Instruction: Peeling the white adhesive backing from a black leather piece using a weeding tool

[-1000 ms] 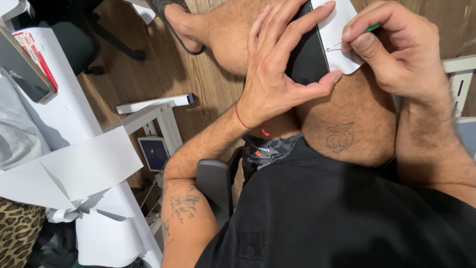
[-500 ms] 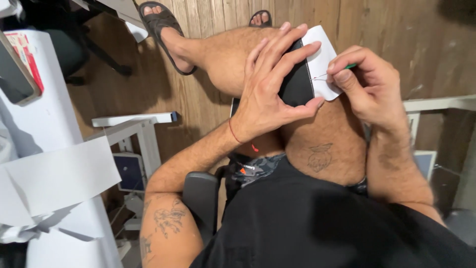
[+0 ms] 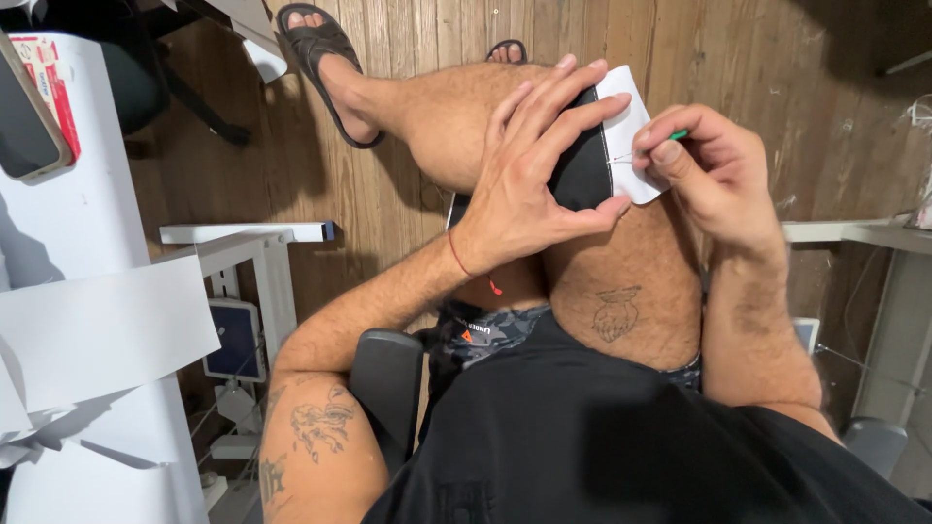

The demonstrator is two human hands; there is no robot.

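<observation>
My left hand lies flat over a black phone-like slab resting on my crossed legs, fingers spread along its top and thumb under its lower edge. A white card sticks out from beneath the slab on the right. My right hand pinches a thin metal pin with a green head, its tip touching the card beside the slab's edge.
A white desk with loose white paper sheets and a phone stands at the left. A black chair armrest sits by my left elbow. Wooden floor and a white shelf edge are on the right.
The view has tilted down and back, so my legs and hands sit lower in the picture. Both hands keep the same hold on the slab, card and pin.
</observation>
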